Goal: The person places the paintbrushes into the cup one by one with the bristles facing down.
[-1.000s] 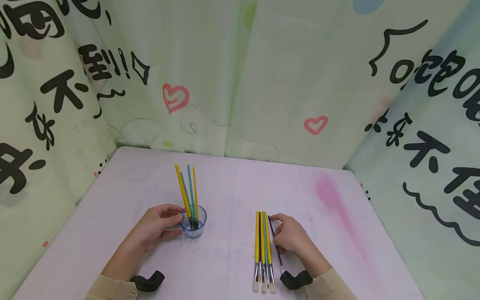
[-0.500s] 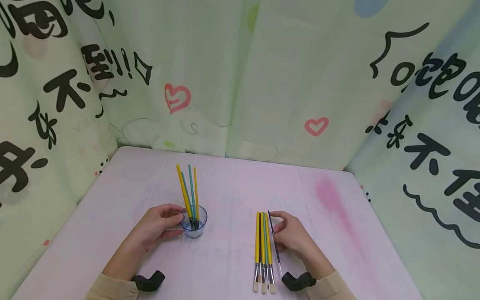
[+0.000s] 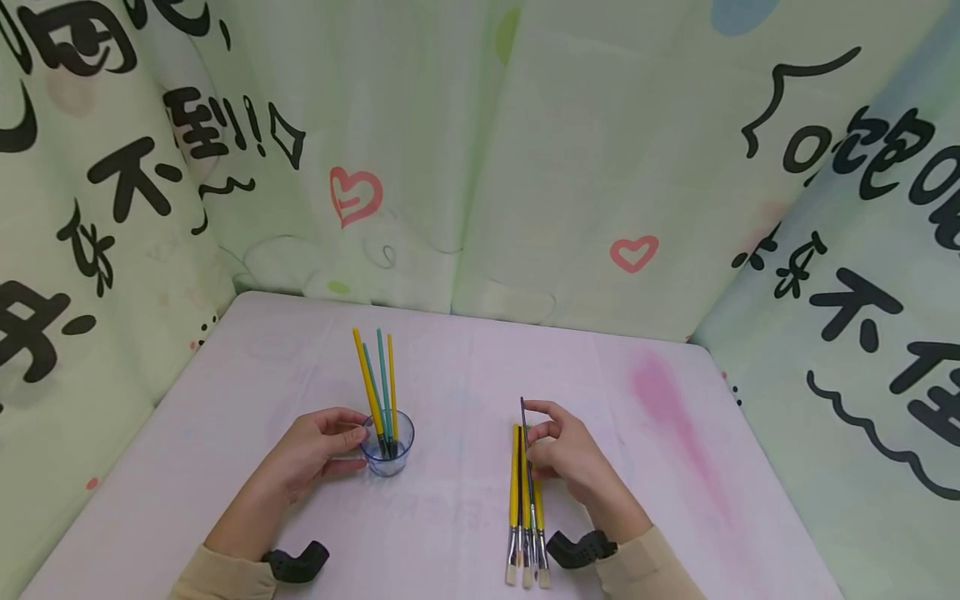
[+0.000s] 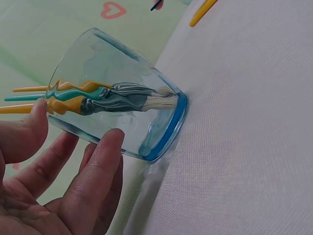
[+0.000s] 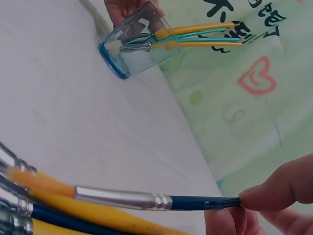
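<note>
right fingers (image 3: 542,407) pinch a navy brush (image 5: 122,197) while left fingers (image 4: 95,176) hold a cup (image 4: 127,61).

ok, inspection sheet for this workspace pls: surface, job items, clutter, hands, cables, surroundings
Surface: pale tabletop, pink streak toward the right.
Job items: clear bluish cup upright, four yellow and teal brushes inside, bristles down; row of brushes lying beside it, bristles toward the person; dark blue brush in hand, over the row, contact unclear.
Clutter: nothing seen.
Hands: left hand holds the cup's side; right hand pinches the dark blue brush; black device at the left wrist, another at the right.
Cables: nothing seen.
Surroundings: pale green curtain, dark lettering, pink hearts.
</note>
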A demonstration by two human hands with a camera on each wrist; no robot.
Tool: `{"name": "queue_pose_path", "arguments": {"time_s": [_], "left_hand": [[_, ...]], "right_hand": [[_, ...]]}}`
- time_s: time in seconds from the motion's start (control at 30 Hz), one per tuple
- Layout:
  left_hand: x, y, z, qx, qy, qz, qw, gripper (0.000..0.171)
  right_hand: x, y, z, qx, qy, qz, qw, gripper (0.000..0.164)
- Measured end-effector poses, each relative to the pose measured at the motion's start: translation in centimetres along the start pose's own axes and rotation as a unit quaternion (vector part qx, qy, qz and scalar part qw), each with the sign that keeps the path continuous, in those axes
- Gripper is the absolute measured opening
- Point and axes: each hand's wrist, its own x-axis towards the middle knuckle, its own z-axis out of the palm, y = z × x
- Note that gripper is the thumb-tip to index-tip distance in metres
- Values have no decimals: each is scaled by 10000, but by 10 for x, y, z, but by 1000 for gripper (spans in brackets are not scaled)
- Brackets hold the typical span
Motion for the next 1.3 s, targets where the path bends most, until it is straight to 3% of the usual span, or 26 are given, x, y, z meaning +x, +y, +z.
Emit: {"name": "queue_pose_path", "arguments": {"time_s": [0.73,1.3], "left_hand": [[-1,0,1,21,42,-56,10000,35],[0,1,0,50,14,-53,10000,37]], "right_hand": [[24,-35,43,527,29,-715,9960,71],[28,-66,77,1320,193,-1685,9766,76]]}}
